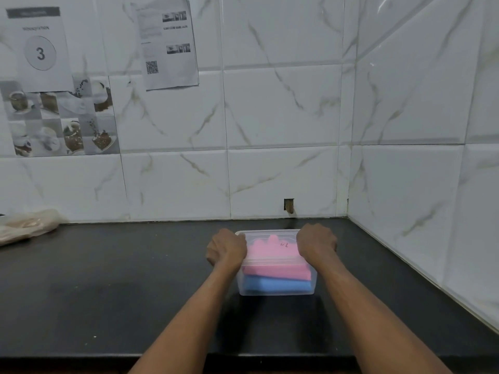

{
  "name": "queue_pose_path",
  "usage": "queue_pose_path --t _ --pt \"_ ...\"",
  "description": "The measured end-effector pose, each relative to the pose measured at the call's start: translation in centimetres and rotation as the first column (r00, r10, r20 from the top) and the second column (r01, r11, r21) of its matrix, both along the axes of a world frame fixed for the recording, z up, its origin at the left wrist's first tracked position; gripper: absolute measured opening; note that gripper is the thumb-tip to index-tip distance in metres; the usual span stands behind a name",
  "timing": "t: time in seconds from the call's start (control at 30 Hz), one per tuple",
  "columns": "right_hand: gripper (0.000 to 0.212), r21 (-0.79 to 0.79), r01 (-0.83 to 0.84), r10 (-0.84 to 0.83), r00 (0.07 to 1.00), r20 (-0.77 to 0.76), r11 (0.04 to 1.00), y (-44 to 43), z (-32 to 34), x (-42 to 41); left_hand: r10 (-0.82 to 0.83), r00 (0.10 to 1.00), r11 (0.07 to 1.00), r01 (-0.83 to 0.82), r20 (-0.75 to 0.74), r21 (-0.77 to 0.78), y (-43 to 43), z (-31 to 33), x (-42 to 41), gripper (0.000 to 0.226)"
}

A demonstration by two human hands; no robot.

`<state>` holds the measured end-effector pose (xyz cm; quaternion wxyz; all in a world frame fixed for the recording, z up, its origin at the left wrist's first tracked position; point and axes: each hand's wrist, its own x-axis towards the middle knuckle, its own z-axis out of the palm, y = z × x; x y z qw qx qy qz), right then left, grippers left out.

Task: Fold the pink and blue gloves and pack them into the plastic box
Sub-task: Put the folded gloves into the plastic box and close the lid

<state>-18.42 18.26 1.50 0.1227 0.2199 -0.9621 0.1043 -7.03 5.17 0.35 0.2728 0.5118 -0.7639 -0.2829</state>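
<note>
Forearms reach in over the worktop point(135, 279) edge; left hand point(226, 248) and right hand point(317, 242) each curl over 1 opposite side of the plastic box point(278, 292), gripping its rim. Box lies squarely between both hands, equally near, long axis apparently left-right. Folded pink gloves point(272, 271) rest on blue gloves point(278, 285) inside. Fingertips hidden; lid point(271, 234) seating unclear

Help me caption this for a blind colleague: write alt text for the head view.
Left hand and right hand grip opposite sides of a clear plastic box on a black counter; folded pink gloves lie on blue gloves inside. Paper sheets hang on the white tiled wall.
</note>
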Motion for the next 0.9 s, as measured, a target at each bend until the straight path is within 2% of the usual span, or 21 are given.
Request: queue_pose_path --t 0.1,0.2,0.23,0.27,0.3,0.33,0.37,0.4,0.43,0.47,0.53,0.6,0.73,0.8,0.9 --pt "0.027 -0.045 -0.003 0.005 0.998 0.061 0.999 0.3 -0.3 -0.4 -0.014 0.985 0.986 0.041 -0.171 0.159 -0.3 -0.3 0.0 0.043" --pt "0.031 -0.107 0.017 0.003 0.984 0.180 0.994 0.5 -0.6 -0.5 -0.003 0.912 0.924 0.160 -0.410 0.347 -0.8 -0.8 0.1 0.032" --pt "0.039 -0.076 0.033 -0.019 0.984 0.179 0.997 0.4 -0.5 -0.5 0.025 0.880 0.909 0.178 -0.475 0.377 -0.9 -1.1 0.1 0.030" --pt "0.048 -0.020 0.019 -0.017 0.994 0.107 1.000 0.3 -0.3 -0.4 0.045 0.855 0.898 0.191 -0.517 0.395 -1.0 -1.4 0.1 0.029" --pt "0.055 0.030 -0.054 0.055 0.998 -0.024 0.998 0.1 -0.1 -0.3 0.055 0.835 0.890 0.208 -0.548 0.406 -1.1 -1.5 0.1 0.028" --pt "0.057 0.048 -0.199 0.204 0.968 -0.143 0.979 -0.2 0.0 -0.1 0.059 0.821 0.879 0.227 -0.568 0.419 -1.2 -1.6 0.0 0.028" --pt "0.054 0.049 -0.395 0.396 0.898 -0.192 0.917 -0.8 0.1 0.1 0.064 0.811 0.868 0.242 -0.582 0.433 -1.3 -1.7 0.0 0.031" --pt "0.050 0.029 -0.574 0.570 0.805 -0.165 0.818 -1.2 0.2 0.7 0.064 0.808 0.861 0.253 -0.586 0.442 -1.5 -1.7 -0.1 0.035" --pt "0.048 -0.014 -0.681 0.678 0.731 -0.081 0.732 -1.6 0.2 1.5 0.062 0.805 0.854 0.263 -0.590 0.448 -1.6 -1.8 -0.2 0.039" --pt "0.051 -0.054 -0.719 0.721 0.692 0.033 0.693 -1.9 0.1 2.2 0.062 0.802 0.848 0.271 -0.594 0.455 -1.7 -1.9 -0.3 0.041" --pt "0.067 -0.066 -0.741 0.735 0.643 0.213 0.668 -2.5 -0.1 2.6 0.085 0.781 0.830 0.288 -0.619 0.477 -1.5 -1.9 -0.1 0.041" --pt "0.085 0.014 -0.745 0.712 0.642 0.282 0.667 -2.9 -0.3 2.5 0.131 0.731 0.803 0.317 -0.670 0.504 -1.3 -2.1 0.3 0.032" --pt "0.095 0.114 -0.778 0.728 0.620 0.291 0.617 -2.7 -0.2 2.3 0.194 0.598 0.741 0.431 -0.778 0.515 -0.4 -2.9 1.1 0.010" --pt "0.098 0.152 -0.782 0.731 0.621 0.283 0.605 -2.7 -0.2 2.3 0.156 0.545 0.728 0.500 -0.824 0.469 -0.2 -2.8 1.1 0.012" --pt "0.098 0.182 -0.781 0.730 0.624 0.278 0.598 -2.7 -0.1 2.4 0.063 0.584 0.747 0.510 -0.809 0.426 -0.1 -2.0 1.2 0.017"
